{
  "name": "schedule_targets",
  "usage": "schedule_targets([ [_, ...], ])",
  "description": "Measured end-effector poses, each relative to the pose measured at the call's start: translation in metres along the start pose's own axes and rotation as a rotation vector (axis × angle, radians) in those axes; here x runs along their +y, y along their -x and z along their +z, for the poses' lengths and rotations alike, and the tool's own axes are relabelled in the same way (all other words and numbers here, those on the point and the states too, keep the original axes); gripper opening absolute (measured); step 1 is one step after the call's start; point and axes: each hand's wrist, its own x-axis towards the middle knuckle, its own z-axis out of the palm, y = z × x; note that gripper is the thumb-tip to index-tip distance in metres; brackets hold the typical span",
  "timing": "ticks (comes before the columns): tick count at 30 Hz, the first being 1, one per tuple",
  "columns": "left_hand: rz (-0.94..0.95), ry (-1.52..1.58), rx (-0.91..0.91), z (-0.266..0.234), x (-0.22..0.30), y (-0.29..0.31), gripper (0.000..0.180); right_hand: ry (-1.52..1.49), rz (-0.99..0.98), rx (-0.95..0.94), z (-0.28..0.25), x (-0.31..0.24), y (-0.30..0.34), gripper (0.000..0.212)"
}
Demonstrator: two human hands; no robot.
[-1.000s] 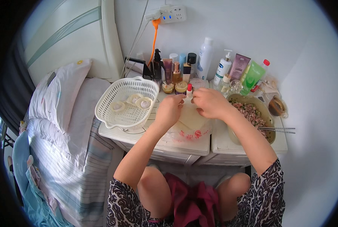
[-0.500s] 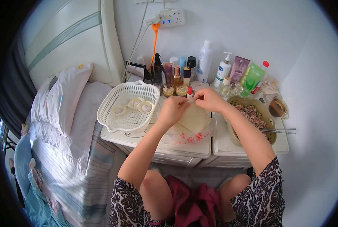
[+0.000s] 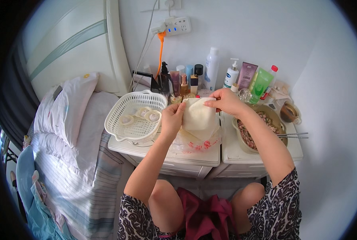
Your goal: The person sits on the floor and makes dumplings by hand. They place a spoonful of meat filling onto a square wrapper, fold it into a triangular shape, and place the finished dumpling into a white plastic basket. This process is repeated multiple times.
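Note:
A pale square wonton wrapper (image 3: 200,113) is stretched upright between my hands. Its upper left edge is pinched by my left hand (image 3: 174,117), while my right hand (image 3: 225,102) grips the upper right corner between thumb and fingers. Beneath it lies a clear plastic bag with red print (image 3: 196,145), with more pale wrappers partly showing. A white slotted basket (image 3: 116,127) to the left holds three folded wontons (image 3: 143,112). On the right, behind my forearm, a beige bowl (image 3: 282,120) contains minced meat filling with green bits (image 3: 246,134); metal chopsticks (image 3: 294,135) rest across its rim.
Bottles, tubes and jars crowd the back of the white cabinets (image 3: 236,158), including a tall white spray can (image 3: 211,70) and a green tube (image 3: 261,86). A glass cup of dark liquid (image 3: 289,112) stands beyond the bowl. A bed (image 3: 82,200) adjoins on the left.
My hands have drawn apart and raised the wrapper, which now spreads open between them. Earlier they were close together at its far edge. The view has shifted slightly.

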Motion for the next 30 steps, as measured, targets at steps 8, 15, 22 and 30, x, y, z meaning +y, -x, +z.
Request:
schedule_targets([
  [8,-0.179,0.759,-0.178,0.004,0.014,0.045,0.041,-0.305,0.077,0.043,0.002,-0.047,0.035,0.026],
  [15,-0.094,1.429,-0.352,0.037,0.025,0.131,0.064,-0.569,0.043,0.255,0.071,-0.01,0.099,0.02],
  [22,-0.488,0.973,-0.322,0.044,0.001,0.161,0.046,-0.196,-0.098,0.469,0.053,0.037,0.203,0.021],
  [30,-0.789,0.677,-0.709,0.086,0.005,0.164,0.069,0.592,-0.101,0.47,-0.05,0.075,0.255,0.032],
])
